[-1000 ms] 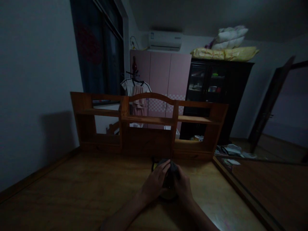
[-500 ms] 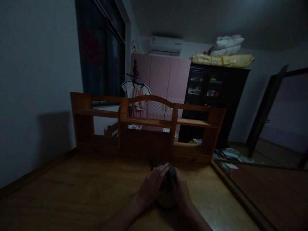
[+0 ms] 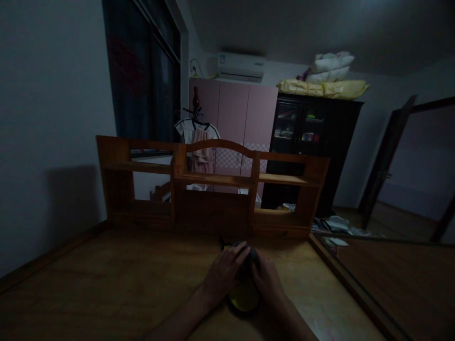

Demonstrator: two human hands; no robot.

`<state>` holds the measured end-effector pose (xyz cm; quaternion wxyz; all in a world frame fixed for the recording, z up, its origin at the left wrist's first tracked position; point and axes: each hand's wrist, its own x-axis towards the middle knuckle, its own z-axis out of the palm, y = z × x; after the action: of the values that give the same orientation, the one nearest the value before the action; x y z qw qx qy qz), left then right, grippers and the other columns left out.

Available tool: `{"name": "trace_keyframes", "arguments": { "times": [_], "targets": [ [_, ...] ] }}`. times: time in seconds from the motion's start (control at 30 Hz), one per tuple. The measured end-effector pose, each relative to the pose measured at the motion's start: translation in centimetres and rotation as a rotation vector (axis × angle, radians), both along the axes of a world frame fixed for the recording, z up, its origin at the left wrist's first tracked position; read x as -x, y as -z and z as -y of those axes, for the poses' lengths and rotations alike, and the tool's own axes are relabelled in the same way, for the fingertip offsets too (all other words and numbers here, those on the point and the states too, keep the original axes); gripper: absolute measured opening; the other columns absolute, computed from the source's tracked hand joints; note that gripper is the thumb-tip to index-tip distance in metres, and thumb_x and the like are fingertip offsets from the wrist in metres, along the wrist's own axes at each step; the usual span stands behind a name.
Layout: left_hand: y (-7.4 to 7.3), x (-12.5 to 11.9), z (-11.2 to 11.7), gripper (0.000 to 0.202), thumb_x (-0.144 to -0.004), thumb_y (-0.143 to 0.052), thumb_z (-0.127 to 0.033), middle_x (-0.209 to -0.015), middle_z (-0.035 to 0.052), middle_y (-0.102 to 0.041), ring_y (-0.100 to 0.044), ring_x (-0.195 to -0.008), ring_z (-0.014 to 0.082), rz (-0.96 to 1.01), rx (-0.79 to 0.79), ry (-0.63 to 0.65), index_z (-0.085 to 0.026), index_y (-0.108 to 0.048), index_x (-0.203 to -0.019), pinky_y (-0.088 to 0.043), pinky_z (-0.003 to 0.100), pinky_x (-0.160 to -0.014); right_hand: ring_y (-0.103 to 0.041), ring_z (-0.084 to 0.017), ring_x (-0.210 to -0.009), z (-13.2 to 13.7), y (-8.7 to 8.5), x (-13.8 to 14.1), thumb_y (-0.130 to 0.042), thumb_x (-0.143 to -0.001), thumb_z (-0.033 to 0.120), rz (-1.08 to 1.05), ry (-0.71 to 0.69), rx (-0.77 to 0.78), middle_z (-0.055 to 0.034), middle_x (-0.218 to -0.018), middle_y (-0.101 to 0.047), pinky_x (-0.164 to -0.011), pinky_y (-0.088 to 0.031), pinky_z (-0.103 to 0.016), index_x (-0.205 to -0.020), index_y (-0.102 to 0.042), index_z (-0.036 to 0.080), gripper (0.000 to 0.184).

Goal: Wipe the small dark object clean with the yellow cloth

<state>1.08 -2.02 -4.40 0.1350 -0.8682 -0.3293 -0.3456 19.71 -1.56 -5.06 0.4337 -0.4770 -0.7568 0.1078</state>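
On the wooden bed boards, a dark, soft-looking thing [image 3: 245, 267] is held between my two hands. Toward me it has a rounded yellow part [image 3: 244, 297] with a dark edge, and a small yellow and black bit [image 3: 226, 246] shows beyond my fingers. It may be a cap, but the dim light hides its exact kind. My left hand [image 3: 223, 272] curls over its left side and top. Pressed against its right side is my right hand [image 3: 266, 274], fingers bent and partly hidden.
A wooden shelf headboard [image 3: 213, 213] spans the far end of the boards [image 3: 124, 270]. A wall [image 3: 53, 118] rises at the left. Beyond stand a pink wardrobe [image 3: 232, 109], a dark cabinet [image 3: 341, 132] and hanging clothes [image 3: 201, 142]. Another brown surface [image 3: 398, 279] lies at the right.
My hands have lowered slightly on the dark thing and pressed its upper part down. Its yellow rounded part shows more plainly. The whole view has shifted a little.
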Motion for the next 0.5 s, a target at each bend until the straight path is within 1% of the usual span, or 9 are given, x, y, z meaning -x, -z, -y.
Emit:
{"name": "trace_keyframes", "arguments": {
  "times": [0.1, 0.17, 0.23, 0.33, 0.4, 0.5],
  "targets": [
    [0.2, 0.0, 0.0, 0.083, -0.077, -0.056, -0.001, -0.148, 0.0101, -0.034, -0.036, -0.133, 0.0235, -0.014, 0.015, -0.021, -0.022, -0.016, -0.147, -0.035, 0.042, -0.108, -0.067, -0.022, -0.084, 0.0, 0.0, 0.0, -0.041, -0.089, 0.02, -0.005, -0.068, 0.024, -0.0099, -0.098, -0.07, -0.075, -0.051, -0.03, -0.116, -0.056, 0.018, 0.031],
    [0.2, -0.1, 0.1, 0.087, -0.075, -0.061, -0.005, -0.147, 0.0115, -0.035, -0.036, -0.133, 0.0255, -0.011, 0.047, -0.038, -0.02, -0.015, -0.148, -0.034, 0.043, -0.109, -0.065, -0.023, -0.091, 0.0, 0.1, -0.2, -0.042, -0.088, 0.02, -0.01, -0.101, 0.038, -0.0102, -0.105, -0.068, -0.081, -0.05, -0.033, -0.119, -0.054, 0.019, 0.034],
    [0.2, -0.2, 0.1, 0.092, -0.073, -0.068, -0.01, -0.146, 0.0127, -0.036, -0.036, -0.133, 0.0274, -0.004, 0.068, -0.054, -0.018, -0.015, -0.147, -0.033, 0.044, -0.109, -0.062, -0.024, -0.1, 0.0, 0.2, -0.4, -0.047, -0.085, 0.02, -0.019, -0.117, 0.059, -0.0105, -0.113, -0.065, -0.088, -0.048, -0.036, -0.128, -0.047, 0.02, 0.043],
    [0.1, -0.2, 0.1, 0.098, -0.068, -0.076, -0.014, -0.145, 0.0131, -0.037, -0.036, -0.133, 0.0284, 0.014, 0.083, -0.069, -0.018, -0.018, -0.147, -0.033, 0.044, -0.109, -0.056, -0.026, -0.112, 0.2, 0.0, -0.5, -0.052, -0.079, 0.018, -0.028, -0.133, 0.108, -0.0101, -0.127, -0.057, -0.097, -0.043, -0.04, -0.14, -0.033, 0.021, 0.064],
    [0.1, -0.1, 0.0, 0.099, -0.068, -0.078, -0.019, -0.144, 0.0135, -0.038, -0.036, -0.132, 0.0288, 0.033, 0.096, -0.066, -0.018, -0.019, -0.146, -0.033, 0.044, -0.109, -0.055, -0.025, -0.112, 0.7, -0.6, -0.4, -0.052, -0.078, 0.017, -0.031, -0.164, 0.142, -0.0088, -0.13, -0.055, -0.097, -0.042, -0.039, -0.143, -0.027, 0.023, 0.07],
    [0.1, 0.0, -0.2, 0.091, -0.073, -0.075, -0.029, -0.143, 0.015, -0.039, -0.039, -0.131, 0.0298, 0.092, 0.101, -0.048, -0.018, -0.02, -0.146, -0.034, 0.046, -0.107, -0.061, -0.023, -0.102, 1.7, -2.1, 0.1, -0.052, -0.082, 0.02, -0.039, -0.212, 0.175, -0.0056, -0.124, -0.059, -0.091, -0.046, -0.037, -0.144, -0.025, 0.027, 0.069]
  ]
}}
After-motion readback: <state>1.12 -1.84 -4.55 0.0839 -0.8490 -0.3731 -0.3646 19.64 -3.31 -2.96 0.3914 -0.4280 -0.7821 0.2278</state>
